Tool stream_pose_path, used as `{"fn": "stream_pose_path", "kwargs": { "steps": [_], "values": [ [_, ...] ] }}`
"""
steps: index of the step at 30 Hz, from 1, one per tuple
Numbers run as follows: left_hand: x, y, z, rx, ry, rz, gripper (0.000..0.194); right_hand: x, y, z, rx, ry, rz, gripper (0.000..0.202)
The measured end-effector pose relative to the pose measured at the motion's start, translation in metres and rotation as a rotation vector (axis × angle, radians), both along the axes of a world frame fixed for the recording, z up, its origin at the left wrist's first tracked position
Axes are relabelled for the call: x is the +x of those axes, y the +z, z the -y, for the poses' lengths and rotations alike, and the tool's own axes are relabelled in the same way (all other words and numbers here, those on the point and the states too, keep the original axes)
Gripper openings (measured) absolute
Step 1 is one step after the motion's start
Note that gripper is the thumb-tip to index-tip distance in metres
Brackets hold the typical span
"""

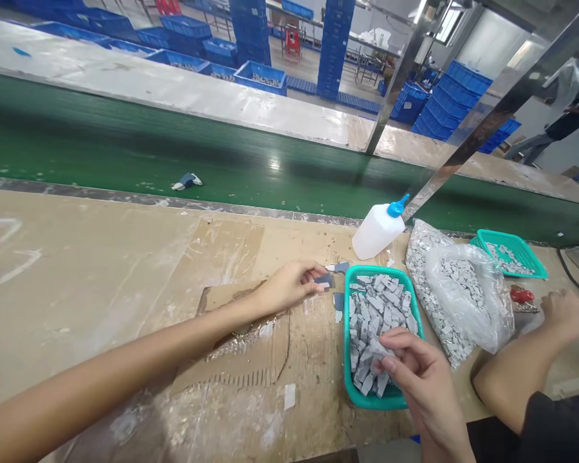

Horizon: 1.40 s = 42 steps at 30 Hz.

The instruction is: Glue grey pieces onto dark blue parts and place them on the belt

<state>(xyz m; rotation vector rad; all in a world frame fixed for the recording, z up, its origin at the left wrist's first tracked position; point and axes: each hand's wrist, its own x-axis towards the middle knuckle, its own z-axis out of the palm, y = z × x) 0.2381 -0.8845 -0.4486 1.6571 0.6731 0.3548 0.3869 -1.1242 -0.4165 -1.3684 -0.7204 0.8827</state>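
My left hand [296, 283] reaches across the cardboard-covered bench, its fingers closed on a small dark blue and white plastic piece [324, 280]. Two similar pieces lie close by: one piece [338, 267] just beyond the fingertips, another piece [338, 306] against the basket's left side. Over the near part of a green basket [348, 341] is my right hand [422, 373], thumb and fingers pinching a small grey plastic piece [380, 350]. Many loose grey pieces [379, 302] fill that basket.
Behind the basket stands a white squeeze bottle [377, 231] with a blue cap. To the right are a clear bag [468, 289] of small parts, another green basket [516, 254] and a co-worker's arm [525, 360]. A green conveyor belt [251, 173] carries one blue-white piece [187, 181].
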Motion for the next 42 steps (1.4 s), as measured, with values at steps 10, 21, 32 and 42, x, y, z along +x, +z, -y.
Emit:
{"fn": "stream_pose_path", "kwargs": {
  "steps": [10, 21, 32, 42],
  "values": [
    [-0.105, 0.021, 0.015, -0.868, 0.206, 0.481, 0.026, -0.074, 0.018, -0.042, -0.034, 0.249, 0.362, 0.018],
    [-0.155, 0.002, 0.004, -0.623, 0.590, 0.527, 0.025, -0.130, -0.038, -0.106, 0.113, 0.215, 0.885, 0.022],
    [-0.169, 0.001, -0.005, -0.399, 0.554, 0.528, 0.015, -0.133, -0.043, -0.104, 0.174, 0.310, 1.215, 0.045],
    [-0.173, 0.001, -0.003, -0.319, 0.520, 0.471, 0.015, -0.138, -0.044, -0.106, 0.171, 0.337, 1.227, 0.047]
  ]
}}
